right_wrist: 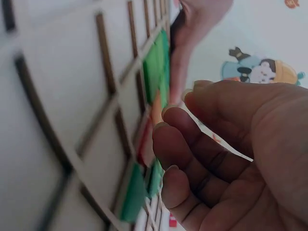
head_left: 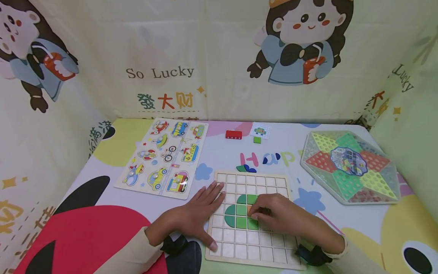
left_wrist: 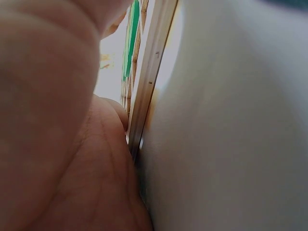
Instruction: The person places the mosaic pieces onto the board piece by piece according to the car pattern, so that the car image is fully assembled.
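Note:
A wooden grid board (head_left: 248,238) lies flat on the table, with several green tiles (head_left: 241,222) in its middle cells. Rounded dark green pieces (head_left: 230,215) line the left of this group. My left hand (head_left: 195,214) rests with spread fingers along the board's left edge, the thumb lower on its frame. Over the middle of the board, my right hand (head_left: 282,213) pinches a small orange tile (head_left: 249,210) beside the green ones. In the right wrist view, a red piece (right_wrist: 145,142) shows in the grid close below the curled fingertips; the hand hides that area in the head view.
Beyond the board lie dark green and blue pieces (head_left: 247,168), a red block (head_left: 234,134), a green square (head_left: 257,140) and a small picture card (head_left: 260,131). A vehicle puzzle board (head_left: 161,158) is at left, a lidded star-patterned box (head_left: 349,167) at right. A printed curtain stands behind.

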Demonstrator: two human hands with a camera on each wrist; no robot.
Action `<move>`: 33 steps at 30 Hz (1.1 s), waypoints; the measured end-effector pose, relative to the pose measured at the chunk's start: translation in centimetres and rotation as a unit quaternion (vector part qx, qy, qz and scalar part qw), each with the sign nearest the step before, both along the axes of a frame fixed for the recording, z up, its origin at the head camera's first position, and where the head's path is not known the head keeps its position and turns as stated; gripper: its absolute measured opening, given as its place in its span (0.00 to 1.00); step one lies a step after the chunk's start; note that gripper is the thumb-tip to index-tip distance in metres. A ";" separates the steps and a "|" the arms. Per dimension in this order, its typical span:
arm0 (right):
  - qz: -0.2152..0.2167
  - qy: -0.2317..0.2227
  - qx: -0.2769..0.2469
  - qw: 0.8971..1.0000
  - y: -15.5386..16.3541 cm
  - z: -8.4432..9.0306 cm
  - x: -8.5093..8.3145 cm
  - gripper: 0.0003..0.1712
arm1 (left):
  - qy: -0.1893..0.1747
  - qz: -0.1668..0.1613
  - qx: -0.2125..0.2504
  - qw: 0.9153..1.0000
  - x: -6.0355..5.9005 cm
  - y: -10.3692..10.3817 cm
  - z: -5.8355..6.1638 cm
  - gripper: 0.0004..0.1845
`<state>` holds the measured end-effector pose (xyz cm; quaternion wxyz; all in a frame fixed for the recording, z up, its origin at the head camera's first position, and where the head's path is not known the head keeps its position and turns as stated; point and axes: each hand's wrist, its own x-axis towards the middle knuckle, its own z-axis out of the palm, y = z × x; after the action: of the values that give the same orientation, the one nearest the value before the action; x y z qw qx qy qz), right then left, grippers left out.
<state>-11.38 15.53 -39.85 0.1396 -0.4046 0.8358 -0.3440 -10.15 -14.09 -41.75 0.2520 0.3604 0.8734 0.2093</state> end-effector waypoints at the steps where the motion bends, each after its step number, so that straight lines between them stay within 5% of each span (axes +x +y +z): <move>1: -0.005 -0.002 -0.001 1.000 0.1 0.2 -0.1 0.04 | 0.000 0.000 0.000 1.000 0.0 0.0 0.0 0.67; 26: -0.141 -0.024 -0.036 0.989 2.8 0.7 -4.5 0.05 | -0.009 -0.005 0.018 1.000 0.1 -0.1 0.0 0.66; 33: -0.191 -0.018 -0.053 0.980 3.1 0.6 -7.1 0.07 | -0.006 0.000 0.012 1.000 0.1 0.0 0.0 0.67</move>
<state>-18.45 18.64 -39.25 0.0645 -0.2385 0.8755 -0.4152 -10.01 -14.14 -41.78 0.2535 0.3624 0.8690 0.2218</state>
